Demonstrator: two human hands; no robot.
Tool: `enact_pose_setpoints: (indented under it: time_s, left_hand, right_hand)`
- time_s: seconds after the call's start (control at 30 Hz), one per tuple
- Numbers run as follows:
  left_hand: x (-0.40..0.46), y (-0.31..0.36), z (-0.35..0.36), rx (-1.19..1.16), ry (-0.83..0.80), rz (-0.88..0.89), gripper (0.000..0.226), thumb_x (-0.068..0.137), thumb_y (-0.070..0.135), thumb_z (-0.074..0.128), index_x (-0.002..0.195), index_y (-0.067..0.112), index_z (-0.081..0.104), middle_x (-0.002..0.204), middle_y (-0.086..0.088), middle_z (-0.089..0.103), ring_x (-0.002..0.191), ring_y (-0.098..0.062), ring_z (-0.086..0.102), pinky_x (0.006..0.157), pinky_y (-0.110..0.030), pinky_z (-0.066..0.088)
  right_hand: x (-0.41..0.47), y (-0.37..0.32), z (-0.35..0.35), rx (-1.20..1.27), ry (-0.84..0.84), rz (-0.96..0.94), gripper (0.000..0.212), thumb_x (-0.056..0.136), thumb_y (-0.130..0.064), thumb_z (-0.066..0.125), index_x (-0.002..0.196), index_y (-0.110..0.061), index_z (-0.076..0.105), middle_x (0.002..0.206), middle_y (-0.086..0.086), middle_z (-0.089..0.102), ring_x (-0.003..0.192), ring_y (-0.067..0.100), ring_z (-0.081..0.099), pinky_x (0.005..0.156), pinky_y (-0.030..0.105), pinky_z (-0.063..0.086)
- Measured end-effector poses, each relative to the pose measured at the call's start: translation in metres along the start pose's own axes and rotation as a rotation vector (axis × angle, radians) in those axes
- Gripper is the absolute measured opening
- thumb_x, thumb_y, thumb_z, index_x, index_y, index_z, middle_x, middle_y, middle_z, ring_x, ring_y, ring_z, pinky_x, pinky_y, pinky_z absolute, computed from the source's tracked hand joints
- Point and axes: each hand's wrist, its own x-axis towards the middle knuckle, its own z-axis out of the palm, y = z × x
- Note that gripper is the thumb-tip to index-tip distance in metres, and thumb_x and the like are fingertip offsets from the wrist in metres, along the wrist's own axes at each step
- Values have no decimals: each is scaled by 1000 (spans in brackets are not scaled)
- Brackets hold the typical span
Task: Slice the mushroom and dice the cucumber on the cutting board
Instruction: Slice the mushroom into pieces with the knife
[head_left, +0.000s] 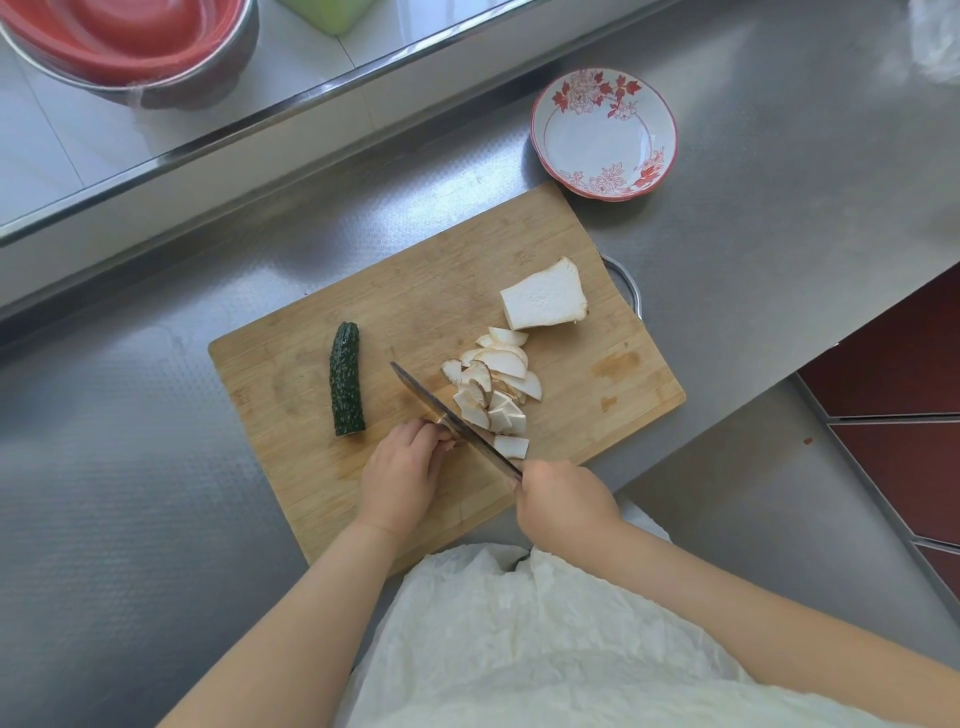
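I see my right hand (563, 501) wrapped around the knife (452, 418) handle, blade angled across the board (322, 499) with its edge down. My left hand (405, 467) sits curled just left of the blade, fingertips pinching a small mushroom piece, mostly hidden. Slices (496, 387) lie heaped right of the blade. The uncut mushroom (545, 299) half rests farther back, apart from them. The cucumber (346, 387) lies whole on the board's left. A bowl (605, 135) stands on the table (779, 208) beyond.
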Motion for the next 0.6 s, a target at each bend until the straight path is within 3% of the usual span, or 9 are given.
enact_pose_setpoints:
  time_s: [0.23, 0.4, 0.53, 0.6]
  left_hand:
    - [2, 1, -2, 26, -10, 23, 9, 87, 18, 63, 91, 11, 68, 87, -2, 64, 77, -25, 59, 59, -31, 45]
    - [3, 3, -7, 55, -10, 65, 7, 85, 13, 70, 87, 10, 65, 83, -3, 63, 74, -25, 58, 57, -30, 43]
    - [4, 3, -7, 54, -13, 61, 6, 85, 13, 70, 87, 10, 65, 82, -3, 62, 74, -26, 58, 57, -30, 42]
    - [4, 3, -7, 56, -12, 60, 5, 85, 14, 68, 86, 10, 65, 82, -3, 62, 73, -26, 58, 56, -31, 42]
  right_hand:
    - [-10, 1, -4, 0, 22, -44, 29, 102, -32, 37, 103, -12, 58, 95, 9, 66, 85, 28, 62, 59, 29, 37]
    - [-11, -1, -4, 9, 1, -26, 28, 101, -32, 38, 102, -12, 58, 96, 9, 65, 87, 29, 62, 60, 30, 39]
    - [-11, -3, -5, 12, -12, -13, 27, 101, -30, 39, 101, -12, 59, 94, 9, 65, 83, 28, 61, 59, 29, 40]
    - [-9, -5, -5, 6, -20, -6, 22, 100, -24, 42, 99, -11, 59, 88, 7, 63, 74, 25, 54, 52, 27, 35]
